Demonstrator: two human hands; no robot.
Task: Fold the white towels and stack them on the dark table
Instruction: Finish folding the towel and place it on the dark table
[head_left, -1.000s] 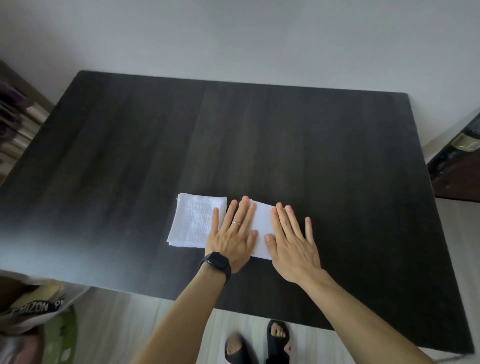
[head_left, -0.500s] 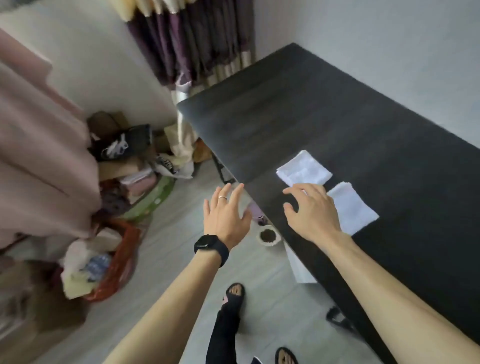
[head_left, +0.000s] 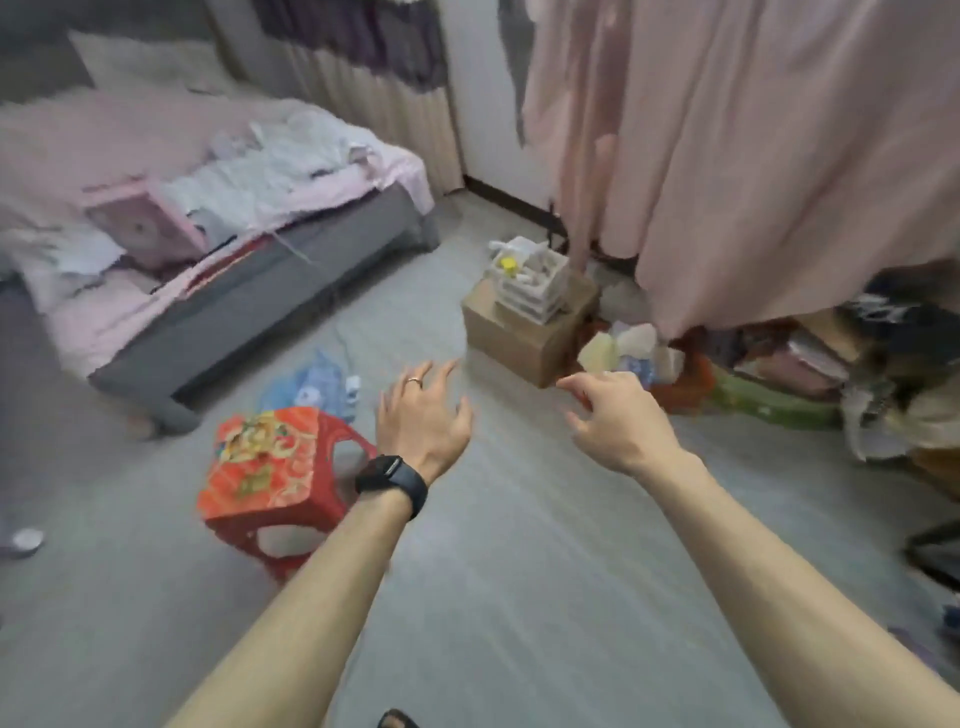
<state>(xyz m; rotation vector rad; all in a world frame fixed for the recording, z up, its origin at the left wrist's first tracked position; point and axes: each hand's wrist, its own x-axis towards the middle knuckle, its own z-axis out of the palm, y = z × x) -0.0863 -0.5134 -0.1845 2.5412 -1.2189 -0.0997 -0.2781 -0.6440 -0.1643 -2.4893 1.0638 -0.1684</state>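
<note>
The dark table and the folded white towel are out of view; I face the room instead. My left hand (head_left: 423, 415), with a ring and a black watch at the wrist, hangs in the air above the grey floor, fingers spread and holding nothing. My right hand (head_left: 615, 415) hovers beside it, fingers loosely bent and holding nothing. A heap of white cloth (head_left: 270, 171), possibly towels, lies on the bed (head_left: 249, 291) at the upper left, well beyond both hands.
A red stool (head_left: 270, 467) stands on the floor just left of my left forearm. A cardboard box (head_left: 524, 332) with a white basket on top sits ahead. Pink hanging fabric (head_left: 753, 156) and a pile of bags and clutter (head_left: 810, 374) fill the right side.
My view has swung left from the table to the room with the bed. Both hands have left the towel and the table edge and now hang free above the floor.
</note>
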